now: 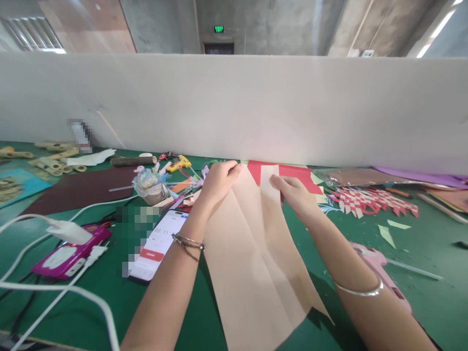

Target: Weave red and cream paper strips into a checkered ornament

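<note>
A long tan paper sheet [252, 253] with lengthwise creases lies on the green table [420, 302] in front of me. My left hand [218, 181] is closed on the sheet's far left corner. My right hand [294, 194] pinches the folded far right edge of the same sheet. A red paper sheet [292, 174] lies just beyond both hands, partly under the tan one.
A phone [158, 243] showing a timer lies left of the sheet, beside a magenta device [69, 254] with white cables. A pink glue gun [380, 273] lies under my right forearm. Red-and-white woven strips [369, 201], a yellow glue gun [179, 163] and craft scraps line the white partition.
</note>
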`<state>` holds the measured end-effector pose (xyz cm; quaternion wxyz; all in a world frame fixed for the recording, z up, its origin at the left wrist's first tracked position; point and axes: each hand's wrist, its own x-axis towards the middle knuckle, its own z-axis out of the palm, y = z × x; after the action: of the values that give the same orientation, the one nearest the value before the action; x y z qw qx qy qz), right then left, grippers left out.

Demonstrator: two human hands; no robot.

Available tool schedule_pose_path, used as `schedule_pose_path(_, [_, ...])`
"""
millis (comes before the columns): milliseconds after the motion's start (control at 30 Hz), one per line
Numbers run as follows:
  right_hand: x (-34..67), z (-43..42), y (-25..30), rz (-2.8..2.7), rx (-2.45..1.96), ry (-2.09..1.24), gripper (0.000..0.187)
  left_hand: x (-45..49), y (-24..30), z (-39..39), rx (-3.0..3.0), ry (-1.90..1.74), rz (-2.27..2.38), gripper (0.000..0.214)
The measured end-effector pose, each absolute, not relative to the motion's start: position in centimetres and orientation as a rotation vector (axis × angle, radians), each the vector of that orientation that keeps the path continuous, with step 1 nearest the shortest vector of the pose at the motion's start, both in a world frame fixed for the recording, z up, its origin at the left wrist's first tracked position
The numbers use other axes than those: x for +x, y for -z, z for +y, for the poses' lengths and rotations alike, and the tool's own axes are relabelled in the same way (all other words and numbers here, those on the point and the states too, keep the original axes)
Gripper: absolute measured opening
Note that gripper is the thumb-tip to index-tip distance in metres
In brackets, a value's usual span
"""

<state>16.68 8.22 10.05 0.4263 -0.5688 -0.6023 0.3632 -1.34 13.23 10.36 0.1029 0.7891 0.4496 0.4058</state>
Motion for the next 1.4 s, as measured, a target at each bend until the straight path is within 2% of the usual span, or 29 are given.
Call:
schedule_pose_path(300, [17.1, 7.7, -10.2, -1.9, -1.494, -0.611, 0.037, -1.0, -10.6, 12.8, 2.326, -1.158, 1.441, 0.037])
schedule_pose_path(467, [17.2, 8.2, -9.7, -1.804, -1.527, -0.683, 0.031, -1.3, -10.3, 13.3, 2.334, -1.191, 1.432, 0.038])
schedule_pose_path(633, [17.3, 8.4, -9.6, -1.725, -1.54, -0.804, 0.035, -1.6, -10.1, 13.8, 2.333, -1.221, 1.456, 0.038])
schedule_pose_path(800, [17.6, 8.8, -9.4, -1.616, -1.512, -0.778, 0.038, -1.9, -10.1, 13.9, 2.305, -1.269, 1.486, 0.038])
schedule_pose_path(1000, [17.8, 8.5, -9.6, -1.875, -1.468, -0.726, 0.041, -1.7, -10.2, 13.7, 2.273, -1.28, 1.573, 0.037])
schedule_pose_path(1100, [17.7, 8.6, -9.2, -1.87, -1.506, -0.674, 0.036, -1.8, -10.2, 13.7, 2.274, -1.285, 1.543, 0.037])
schedule_pose_path(1267, [17.8, 9.0, -8.5, -1.809, -1.487, -0.892, 0.034, -1.9, -10.3, 13.6, 2.307, -1.257, 1.447, 0.037])
schedule_pose_path(1400, [17.6, 9.0, -8.6, -1.891, -1.459, -0.87, 0.035, -2.0, -10.4, 13.6, 2.312, -1.27, 1.451, 0.038])
